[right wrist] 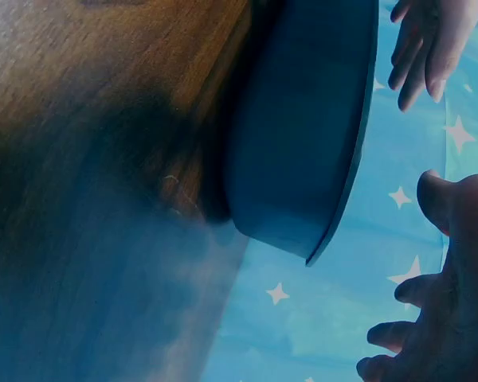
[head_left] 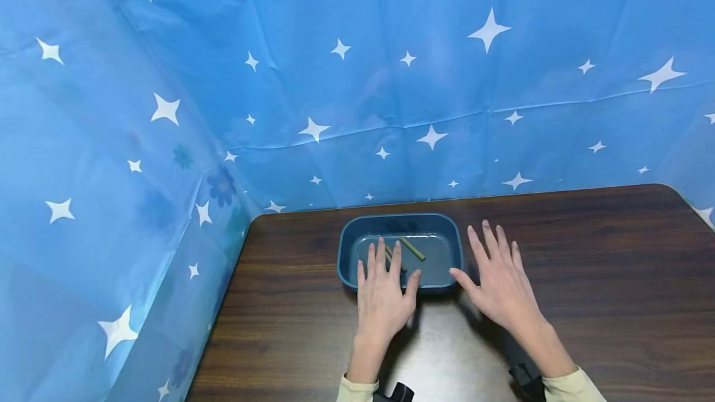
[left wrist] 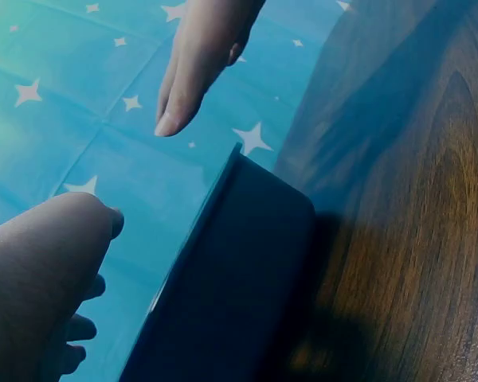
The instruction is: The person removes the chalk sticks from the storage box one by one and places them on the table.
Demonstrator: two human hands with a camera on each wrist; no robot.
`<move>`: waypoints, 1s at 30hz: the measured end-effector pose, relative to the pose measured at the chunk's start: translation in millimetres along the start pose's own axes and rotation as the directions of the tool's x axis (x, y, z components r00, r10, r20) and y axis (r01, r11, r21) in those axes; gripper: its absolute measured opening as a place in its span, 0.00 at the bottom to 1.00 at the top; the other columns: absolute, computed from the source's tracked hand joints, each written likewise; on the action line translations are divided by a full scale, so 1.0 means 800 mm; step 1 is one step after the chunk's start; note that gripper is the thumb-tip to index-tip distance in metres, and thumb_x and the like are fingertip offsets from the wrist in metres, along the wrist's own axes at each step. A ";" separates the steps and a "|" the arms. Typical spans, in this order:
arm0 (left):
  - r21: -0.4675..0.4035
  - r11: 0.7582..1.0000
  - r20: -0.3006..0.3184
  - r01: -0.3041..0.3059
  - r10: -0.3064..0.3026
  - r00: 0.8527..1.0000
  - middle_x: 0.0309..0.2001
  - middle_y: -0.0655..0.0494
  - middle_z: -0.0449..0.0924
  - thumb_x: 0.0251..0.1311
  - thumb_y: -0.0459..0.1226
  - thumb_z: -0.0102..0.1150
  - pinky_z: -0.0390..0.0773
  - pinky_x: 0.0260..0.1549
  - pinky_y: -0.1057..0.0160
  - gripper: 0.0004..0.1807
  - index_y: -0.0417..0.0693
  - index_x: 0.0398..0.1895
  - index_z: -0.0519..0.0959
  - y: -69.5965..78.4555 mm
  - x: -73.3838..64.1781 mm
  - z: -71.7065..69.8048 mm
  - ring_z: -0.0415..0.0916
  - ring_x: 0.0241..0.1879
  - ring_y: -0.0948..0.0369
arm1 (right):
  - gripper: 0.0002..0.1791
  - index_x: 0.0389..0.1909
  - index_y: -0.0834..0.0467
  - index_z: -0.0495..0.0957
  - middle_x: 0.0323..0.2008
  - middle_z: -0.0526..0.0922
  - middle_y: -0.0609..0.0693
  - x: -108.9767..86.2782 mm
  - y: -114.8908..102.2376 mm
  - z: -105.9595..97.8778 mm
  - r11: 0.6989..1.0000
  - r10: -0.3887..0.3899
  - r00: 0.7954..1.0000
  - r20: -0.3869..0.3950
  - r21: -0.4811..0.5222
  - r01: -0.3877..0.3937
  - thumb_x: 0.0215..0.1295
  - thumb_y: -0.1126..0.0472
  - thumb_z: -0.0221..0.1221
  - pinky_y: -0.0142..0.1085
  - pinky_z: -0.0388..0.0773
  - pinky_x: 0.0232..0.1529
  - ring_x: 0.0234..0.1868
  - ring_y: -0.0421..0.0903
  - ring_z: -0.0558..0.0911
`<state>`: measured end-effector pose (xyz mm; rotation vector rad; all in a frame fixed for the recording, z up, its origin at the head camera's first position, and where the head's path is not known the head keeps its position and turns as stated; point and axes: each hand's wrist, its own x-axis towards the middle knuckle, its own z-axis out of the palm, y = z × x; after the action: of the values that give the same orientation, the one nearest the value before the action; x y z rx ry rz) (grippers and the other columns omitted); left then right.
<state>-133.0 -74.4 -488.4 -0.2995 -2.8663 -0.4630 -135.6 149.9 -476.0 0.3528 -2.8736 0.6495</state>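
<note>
At the far left, a star-printed cloth [head_left: 112, 265] is hanging beside the brown table [head_left: 279, 327]. Next, I am holding my left hand [head_left: 381, 303] over the blue container [head_left: 400, 223], fingers straight and spread wide, gripping nothing. Just beyond them, a partly hidden stick [head_left: 389, 255] is lying in the container; to its right, a green stick [head_left: 412, 249] is lying aslant on the container's floor. At the right, I am holding my right hand [head_left: 503, 287] just beside the container, equally wide and without a load, its thumb near the rim.

Possible faults, left to right: because my left fingers are masking one stick, a pinch could be missing it or pushing it along; the slim sticks, probably prone to rolling, could be slipping from a light touch. Since neither hand is steadying the container, a bump from my right thumb could be sliding it.

Comparing views: only the head view is showing the sticks. The left wrist view is adding a gap between my right fingertips and the rim; the right wrist view is revealing my right thumb standing apart from the container's outer wall.
</note>
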 end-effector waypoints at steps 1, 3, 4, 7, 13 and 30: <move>0.001 1.000 0.000 0.004 -0.004 1.000 0.79 0.38 0.55 0.78 0.58 0.42 0.56 0.72 0.35 0.36 0.46 0.79 0.64 -0.001 0.000 0.001 0.51 0.78 0.42 | 0.47 0.81 0.64 0.53 0.80 0.48 0.69 0.001 0.000 0.000 1.000 -0.001 1.000 0.001 0.003 0.001 0.73 0.42 0.60 0.71 0.46 0.72 0.79 0.70 0.46; -0.003 1.000 0.000 0.011 -0.011 1.000 0.79 0.38 0.56 0.78 0.58 0.43 0.55 0.72 0.35 0.36 0.46 0.79 0.64 -0.003 -0.001 0.002 0.51 0.78 0.41 | 0.47 0.81 0.64 0.53 0.80 0.48 0.69 0.002 -0.001 0.002 1.000 0.000 1.000 0.007 0.003 0.000 0.74 0.41 0.59 0.71 0.46 0.72 0.79 0.71 0.46; -0.006 1.000 0.000 0.012 -0.012 1.000 0.79 0.38 0.56 0.77 0.57 0.44 0.55 0.72 0.34 0.36 0.46 0.79 0.65 -0.003 -0.001 0.003 0.51 0.78 0.41 | 0.47 0.81 0.64 0.52 0.80 0.48 0.69 0.002 -0.001 0.003 1.000 0.002 1.000 0.010 0.004 -0.002 0.74 0.41 0.59 0.71 0.46 0.72 0.79 0.71 0.46; -0.021 1.000 0.004 0.007 -0.007 1.000 0.79 0.38 0.56 0.78 0.57 0.43 0.55 0.72 0.34 0.36 0.45 0.78 0.65 -0.005 -0.001 0.004 0.51 0.78 0.41 | 0.47 0.81 0.64 0.52 0.79 0.48 0.70 0.003 -0.001 0.005 1.000 0.008 1.000 0.009 0.001 -0.008 0.74 0.42 0.59 0.71 0.46 0.72 0.79 0.71 0.47; -0.008 1.000 -0.008 -0.006 0.006 1.000 0.78 0.37 0.58 0.78 0.57 0.44 0.56 0.72 0.33 0.36 0.45 0.78 0.65 -0.008 0.000 0.007 0.53 0.78 0.40 | 0.46 0.81 0.63 0.53 0.79 0.49 0.70 0.004 -0.003 0.011 1.000 0.014 1.000 0.016 -0.004 -0.014 0.74 0.42 0.59 0.70 0.47 0.73 0.78 0.71 0.48; -0.141 0.986 -0.331 0.090 -0.133 0.934 0.69 0.36 0.70 0.72 0.37 0.59 0.69 0.62 0.35 0.23 0.39 0.67 0.76 -0.057 -0.001 0.008 0.66 0.69 0.38 | 0.44 0.81 0.64 0.52 0.79 0.49 0.70 0.019 -0.032 0.025 0.996 -0.034 0.999 -0.018 0.080 0.035 0.75 0.46 0.59 0.69 0.52 0.72 0.79 0.70 0.48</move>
<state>-144.2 -114.6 -507.1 -0.0661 -2.5292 -0.6461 -145.6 115.9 -480.7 0.4059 -2.8247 0.7601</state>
